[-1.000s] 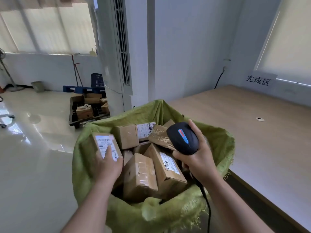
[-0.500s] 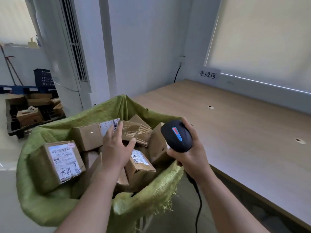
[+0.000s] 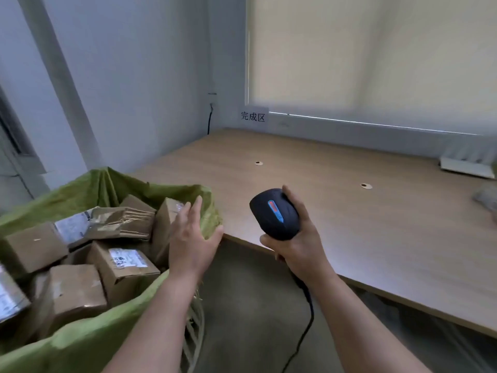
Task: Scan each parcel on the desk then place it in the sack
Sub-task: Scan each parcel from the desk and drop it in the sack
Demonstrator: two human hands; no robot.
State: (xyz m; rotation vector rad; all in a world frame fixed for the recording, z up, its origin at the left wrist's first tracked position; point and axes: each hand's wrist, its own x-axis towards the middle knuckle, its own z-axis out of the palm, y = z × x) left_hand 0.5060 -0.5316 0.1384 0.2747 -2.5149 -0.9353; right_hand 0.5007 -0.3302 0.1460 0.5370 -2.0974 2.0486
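1. Right hand [image 3: 298,243] has its fingers wrapped firmly round the black scanner [image 3: 274,214], head up, blue and red strip on top, cable [image 3: 306,319] trailing down below the wrist. That grip looks secure.
2. Left hand [image 3: 191,238] carries nothing: fingers straight and together, thumb spread, palm hovering at the near rim of the green sack [image 3: 80,343], over the corner nearest the desk.
3. The sack is packed with brown cardboard parcels [image 3: 126,267], several label up, jumbled against one another and standing about level with the rim.
4. On to the desk [image 3: 349,224], and the stretch in view is bare wood with two small round grommets. At the far right edge a greyish shape [image 3: 486,197] is cut off by the frame; it may be a parcel waiting, too blurred to call. A white flat object [image 3: 468,165] lies behind it by the wall.
5. My read: the empty hand is between parcels, so the next fetch goes out to the right.
6. To do it well, take the next parcel label side up, so the scanner can meet it without a second turn.
7. Keep the scanner's cable off the desk edge while swinging across.
8. When dropping into the sack, choose a low gap; the pile is high and a parcel on the rim could slide out.
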